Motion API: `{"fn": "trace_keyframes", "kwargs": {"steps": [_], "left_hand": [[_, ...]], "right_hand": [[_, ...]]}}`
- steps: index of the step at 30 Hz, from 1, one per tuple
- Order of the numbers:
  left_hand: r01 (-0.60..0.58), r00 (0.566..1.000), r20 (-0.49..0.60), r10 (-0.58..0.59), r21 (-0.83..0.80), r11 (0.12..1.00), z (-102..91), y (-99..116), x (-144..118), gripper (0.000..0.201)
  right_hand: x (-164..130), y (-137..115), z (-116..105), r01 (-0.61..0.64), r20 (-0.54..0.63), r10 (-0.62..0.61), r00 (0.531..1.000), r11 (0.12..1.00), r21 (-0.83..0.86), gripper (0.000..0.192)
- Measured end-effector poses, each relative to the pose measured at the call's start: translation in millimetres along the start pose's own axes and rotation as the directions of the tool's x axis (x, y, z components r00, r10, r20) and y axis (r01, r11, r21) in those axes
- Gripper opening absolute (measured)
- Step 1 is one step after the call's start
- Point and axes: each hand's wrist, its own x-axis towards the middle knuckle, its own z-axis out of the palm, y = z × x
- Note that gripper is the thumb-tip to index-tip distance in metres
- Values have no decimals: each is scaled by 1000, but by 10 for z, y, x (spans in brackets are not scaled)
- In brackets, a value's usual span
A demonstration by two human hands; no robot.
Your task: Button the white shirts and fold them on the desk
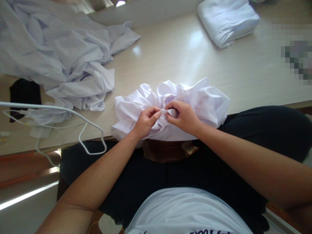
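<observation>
Both hands, left hand [145, 121] and right hand [183, 116], pinch the bunched white garment [204, 100] between them.

we have a single head-worn view, looking forward and steeply down from close above the lap. it faces the table [243, 71], near edge closest, far side at frame top.
</observation>
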Motion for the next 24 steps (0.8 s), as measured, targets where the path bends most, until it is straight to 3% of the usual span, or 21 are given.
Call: {"fn": "trace_keyframes", "kwargs": {"steps": [24], "left_hand": [[3, 1000, -6, -3, 3, 1000, 9, 5, 0, 29]], "right_hand": [[-2, 1, 7, -3, 23, 2, 1000, 1000, 19, 14]]}}
